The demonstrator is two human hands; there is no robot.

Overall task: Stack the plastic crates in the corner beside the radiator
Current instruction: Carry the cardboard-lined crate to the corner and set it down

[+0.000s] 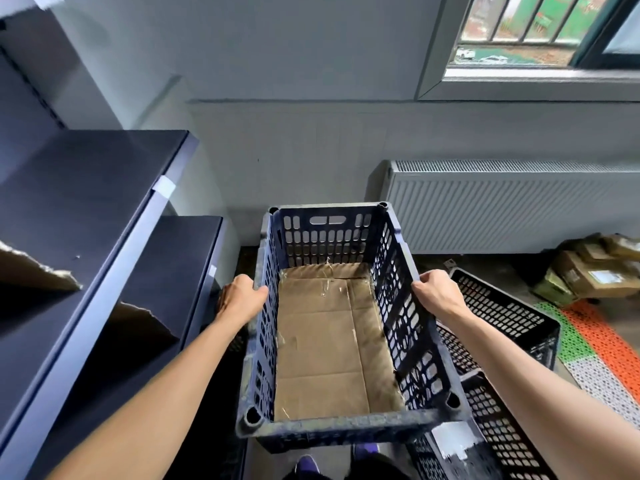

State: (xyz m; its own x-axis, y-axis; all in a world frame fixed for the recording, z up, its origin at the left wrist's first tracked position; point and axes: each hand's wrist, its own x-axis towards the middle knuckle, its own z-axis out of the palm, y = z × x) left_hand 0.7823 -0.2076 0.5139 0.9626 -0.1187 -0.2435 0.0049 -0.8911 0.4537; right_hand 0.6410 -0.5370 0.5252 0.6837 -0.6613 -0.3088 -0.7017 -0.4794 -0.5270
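A dark blue perforated plastic crate [398,282] lined with flattened cardboard is held up in front of me, its far end toward the wall. My left hand [239,299] grips its left rim. My right hand [438,292] grips the right rim. The white radiator [512,206] hangs on the wall to the right of the crate. Two black perforated crates stand on the floor at the right, one farther [502,306] and one nearer [498,420], both partly hidden by the held crate and my right arm.
Dark blue shelving [104,216] runs along the left, close to the crate, with torn cardboard on it. Cardboard boxes [588,268] sit by the radiator's right end. Orange, green and white floor mats [599,344] lie at the right. A window [540,29] is above.
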